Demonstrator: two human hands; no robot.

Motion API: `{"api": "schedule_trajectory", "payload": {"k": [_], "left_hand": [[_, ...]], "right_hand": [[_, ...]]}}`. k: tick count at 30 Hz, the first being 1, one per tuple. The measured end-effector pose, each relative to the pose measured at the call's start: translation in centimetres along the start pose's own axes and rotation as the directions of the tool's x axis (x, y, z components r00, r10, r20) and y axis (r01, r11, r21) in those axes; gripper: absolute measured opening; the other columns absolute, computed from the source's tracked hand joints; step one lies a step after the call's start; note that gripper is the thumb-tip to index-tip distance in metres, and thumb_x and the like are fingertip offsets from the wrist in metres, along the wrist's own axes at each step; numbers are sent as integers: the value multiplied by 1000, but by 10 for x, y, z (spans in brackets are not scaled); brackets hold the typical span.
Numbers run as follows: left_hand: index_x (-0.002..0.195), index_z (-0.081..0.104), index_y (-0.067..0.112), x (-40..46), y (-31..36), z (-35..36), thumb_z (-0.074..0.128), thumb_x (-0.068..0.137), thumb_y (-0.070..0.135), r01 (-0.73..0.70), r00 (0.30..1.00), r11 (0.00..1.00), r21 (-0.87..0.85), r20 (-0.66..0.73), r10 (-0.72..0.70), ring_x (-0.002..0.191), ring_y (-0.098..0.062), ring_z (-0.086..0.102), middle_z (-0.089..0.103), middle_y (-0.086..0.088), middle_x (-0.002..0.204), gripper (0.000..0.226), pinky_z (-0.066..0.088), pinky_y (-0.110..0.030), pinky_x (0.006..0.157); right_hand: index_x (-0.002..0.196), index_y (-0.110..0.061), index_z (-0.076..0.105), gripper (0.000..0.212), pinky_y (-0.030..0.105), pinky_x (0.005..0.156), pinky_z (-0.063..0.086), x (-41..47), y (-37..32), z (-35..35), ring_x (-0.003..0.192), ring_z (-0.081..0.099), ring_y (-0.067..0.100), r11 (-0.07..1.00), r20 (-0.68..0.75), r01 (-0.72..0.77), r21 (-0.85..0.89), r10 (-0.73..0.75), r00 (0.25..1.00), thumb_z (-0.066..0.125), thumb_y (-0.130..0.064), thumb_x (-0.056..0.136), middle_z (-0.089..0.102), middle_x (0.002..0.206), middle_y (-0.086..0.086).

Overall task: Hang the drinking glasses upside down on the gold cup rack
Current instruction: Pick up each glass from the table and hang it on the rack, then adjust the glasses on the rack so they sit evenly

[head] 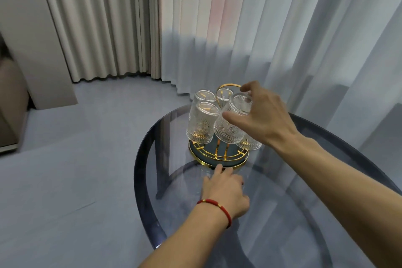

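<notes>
The gold cup rack stands on a round base at the far side of the table, its loop handle on top. Several ribbed clear glasses hang on it upside down: one at the front left, one behind it, one at the back, and one at the right half hidden by my wrist. My right hand grips another upside-down glass, tilted over the rack's middle. My left hand, with a red bracelet, is closed from above over a faintly visible glass standing on the table just in front of the rack.
The rack sits on a round smoked-glass table with a dark rim. Sheer white curtains hang close behind the table. Grey carpet spreads to the left, with a sofa edge at the far left.
</notes>
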State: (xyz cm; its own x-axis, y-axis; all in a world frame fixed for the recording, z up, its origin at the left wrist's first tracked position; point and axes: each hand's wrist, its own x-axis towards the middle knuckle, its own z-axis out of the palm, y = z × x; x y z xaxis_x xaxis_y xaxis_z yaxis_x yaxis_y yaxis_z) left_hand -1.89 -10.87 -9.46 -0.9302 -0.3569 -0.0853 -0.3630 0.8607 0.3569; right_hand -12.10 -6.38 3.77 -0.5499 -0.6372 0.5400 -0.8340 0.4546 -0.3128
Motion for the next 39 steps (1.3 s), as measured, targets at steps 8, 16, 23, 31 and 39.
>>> {"api": "schedule_trajectory", "payload": {"k": [8,16,23,31,39], "left_hand": [[143,47,24,9,1,8,58,90,28,-52,998,997,59,-20,54,152,-30,0,14,-8,165,54,15,-61,118],[145,43,28,16,-5,13,59,89,22,-102,992,994,25,-65,104,152,-29,-9,-3,-6,168,58,6,-57,121],[141,47,31,20,-13,20,59,87,25,-98,992,995,26,-80,100,152,-24,-10,-1,-4,168,56,2,-60,120],[136,47,35,24,-10,38,32,99,47,-69,968,997,25,-238,73,151,-24,-3,11,0,167,41,5,-64,117],[148,31,37,26,-11,55,22,99,50,-49,960,991,126,-266,82,152,-28,-8,3,0,168,51,5,-63,118]], "right_hand": [[124,-18,64,73,38,90,46,12,11,31,109,57,24,978,98,91,-186,-74,992,64,-74,78,73,113,5],[125,-27,66,73,44,98,38,9,28,50,116,50,23,970,115,97,-223,-73,991,50,-83,81,72,110,-1],[127,-26,63,42,36,99,28,-18,53,44,123,50,20,1000,-225,9,18,-5,974,47,-48,96,65,128,-2],[148,-27,47,66,46,116,28,-41,91,50,146,36,24,998,-89,42,42,-38,995,60,-26,84,43,159,3],[151,-39,39,66,48,125,4,-30,110,38,156,15,25,978,95,138,-154,-125,988,53,-36,87,39,162,-5]]}}
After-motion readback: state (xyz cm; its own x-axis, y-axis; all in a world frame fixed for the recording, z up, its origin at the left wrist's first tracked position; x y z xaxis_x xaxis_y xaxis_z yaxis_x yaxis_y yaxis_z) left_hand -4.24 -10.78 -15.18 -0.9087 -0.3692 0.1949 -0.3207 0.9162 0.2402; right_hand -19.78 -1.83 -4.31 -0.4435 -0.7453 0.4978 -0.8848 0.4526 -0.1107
